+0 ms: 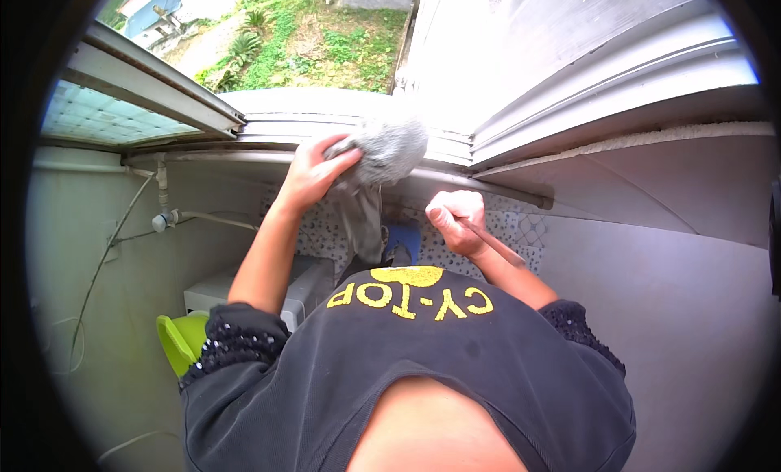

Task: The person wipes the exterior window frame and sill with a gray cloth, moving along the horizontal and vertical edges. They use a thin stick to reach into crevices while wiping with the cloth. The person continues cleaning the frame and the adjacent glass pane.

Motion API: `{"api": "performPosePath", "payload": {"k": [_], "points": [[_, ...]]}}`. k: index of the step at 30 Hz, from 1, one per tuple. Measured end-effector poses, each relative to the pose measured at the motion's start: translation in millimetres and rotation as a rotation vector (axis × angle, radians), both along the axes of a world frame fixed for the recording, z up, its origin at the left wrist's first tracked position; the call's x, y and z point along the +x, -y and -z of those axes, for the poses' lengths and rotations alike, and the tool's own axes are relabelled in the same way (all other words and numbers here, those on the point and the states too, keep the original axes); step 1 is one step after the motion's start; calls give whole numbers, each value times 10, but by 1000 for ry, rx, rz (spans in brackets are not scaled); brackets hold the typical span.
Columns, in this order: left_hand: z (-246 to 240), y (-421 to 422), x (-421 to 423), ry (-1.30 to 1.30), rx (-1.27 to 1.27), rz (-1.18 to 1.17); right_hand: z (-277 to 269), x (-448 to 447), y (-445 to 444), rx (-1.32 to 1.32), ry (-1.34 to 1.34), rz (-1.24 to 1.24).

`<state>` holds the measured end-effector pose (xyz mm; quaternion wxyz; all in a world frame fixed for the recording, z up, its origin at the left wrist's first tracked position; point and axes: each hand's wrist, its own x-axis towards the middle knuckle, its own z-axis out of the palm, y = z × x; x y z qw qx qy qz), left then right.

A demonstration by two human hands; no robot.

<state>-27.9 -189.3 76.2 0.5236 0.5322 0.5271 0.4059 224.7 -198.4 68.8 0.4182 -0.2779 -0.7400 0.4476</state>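
My left hand (pixel 317 170) grips a bunched grey cloth (pixel 396 149) by its left side, in front of the sill of an open sliding window. A loose end of the cloth hangs down towards the floor. To the right and lower, my right hand (pixel 457 219) is a fist around a slim brownish stick-like tool (pixel 497 243). The tool's exposed length slants back over my forearm; its other end is hidden in the fist. White window tracks (pixel 293 123) lie just beyond the cloth, partly washed out by glare.
A pipe (pixel 506 191) runs along the wall below the sill. At left are a water valve (pixel 161 221) with hoses, a grey-white appliance (pixel 244 289) and a lime-green plastic container (pixel 183 341). A blue slipper (pixel 406 237) shows on the patterned floor.
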Motion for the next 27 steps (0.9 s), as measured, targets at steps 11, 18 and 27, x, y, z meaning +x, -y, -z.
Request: {"api": "performPosePath", "payload": {"k": [11,18,27], "points": [[966,-677,1496,-798,555,341,445,360,567,-317,104,283],[1086,-602,972,-700,660,211,323,454,431,-160,248,318],[308,-780,1254,190,297,58,299,603,692,-232,297,430]]}}
